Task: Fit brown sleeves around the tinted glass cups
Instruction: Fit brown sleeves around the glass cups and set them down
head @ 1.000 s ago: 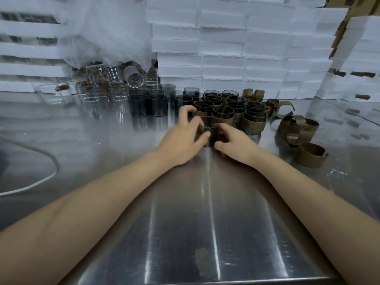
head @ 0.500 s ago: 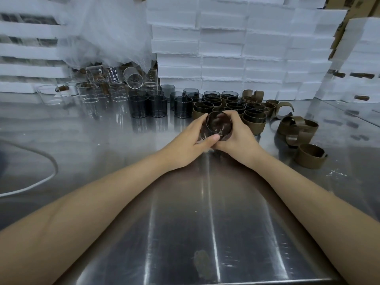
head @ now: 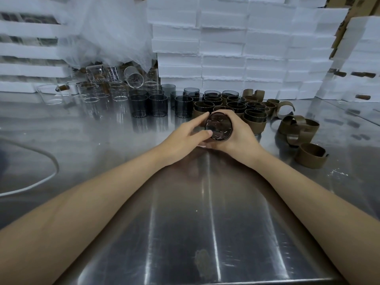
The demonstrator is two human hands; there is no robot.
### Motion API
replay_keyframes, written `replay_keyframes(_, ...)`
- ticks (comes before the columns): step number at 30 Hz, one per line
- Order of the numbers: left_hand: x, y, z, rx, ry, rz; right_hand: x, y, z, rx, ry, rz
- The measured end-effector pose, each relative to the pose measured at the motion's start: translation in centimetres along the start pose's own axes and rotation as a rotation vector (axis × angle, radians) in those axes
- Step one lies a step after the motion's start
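I hold one tinted glass cup (head: 218,126) tipped on its side, its round end facing me, above the steel table. My right hand (head: 239,134) wraps around it from the right and below. From the left, my left hand (head: 186,136) pinches its rim with thumb and forefinger. Whether a sleeve is on it is hidden by my fingers. Behind stand several sleeved tinted cups (head: 254,118) and several bare tinted cups (head: 158,104). Loose brown sleeves (head: 298,128) lie to the right, one nearer (head: 310,155).
Clear glass beakers (head: 90,93) crowd the back left under a plastic sheet (head: 107,31). Stacked white foam boxes (head: 242,48) wall the back of the steel table (head: 205,223). A white cable (head: 37,182) loops at the left.
A second ago both hands were down at the table among the sleeved cups. They have lifted one cup and tipped it so its round end faces me.
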State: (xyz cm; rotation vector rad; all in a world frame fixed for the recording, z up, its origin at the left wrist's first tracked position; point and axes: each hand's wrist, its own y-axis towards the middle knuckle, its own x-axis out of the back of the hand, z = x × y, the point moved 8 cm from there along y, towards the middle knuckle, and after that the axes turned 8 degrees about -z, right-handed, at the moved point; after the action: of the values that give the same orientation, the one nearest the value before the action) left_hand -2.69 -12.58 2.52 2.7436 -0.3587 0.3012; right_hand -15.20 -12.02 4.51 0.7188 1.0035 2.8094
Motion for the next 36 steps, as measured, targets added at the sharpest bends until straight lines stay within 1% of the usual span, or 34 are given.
replay_keyframes(5, 0.0, -0.1, 0.0, 0.009, -0.065, -0.022, 0.0, 0.0, 0.2, 0.034, -0.004, 0.019)
replay_keyframes(10, 0.5, 0.1, 0.3, 0.021, -0.125, -0.072, -0.5, -0.2, 0.8, 0.112, -0.072, 0.071)
replay_keyframes(12, 0.8, 0.3, 0.7, 0.044, -0.125, -0.099, -0.7, -0.3, 1.3, 0.176, -0.090, 0.081)
replay_keyframes(15, 1.0, 0.4, 0.9, 0.047, -0.082, -0.107, -1.2, -0.5, 2.4, 0.320, -0.136, 0.081)
replay_keyframes(18, 1.0, 0.3, 0.8, 0.048, -0.036, -0.109, -1.6, -0.5, 2.6, 0.373, -0.200, 0.094)
replay_keyframes(23, 1.1, 0.1, 0.3, 0.015, 0.087, -0.118, -2.1, -0.6, 2.4, 0.364, -0.278, 0.151)
replay_keyframes(27, 1.1, 0.0, 0.4, 0.005, 0.186, -0.104, -2.2, -0.6, 2.2, 0.324, -0.317, 0.173)
replay_keyframes(36, 1.0, 0.2, 0.5, -0.009, 0.228, -0.113, -1.8, -0.3, 1.8, 0.243, -0.287, 0.156)
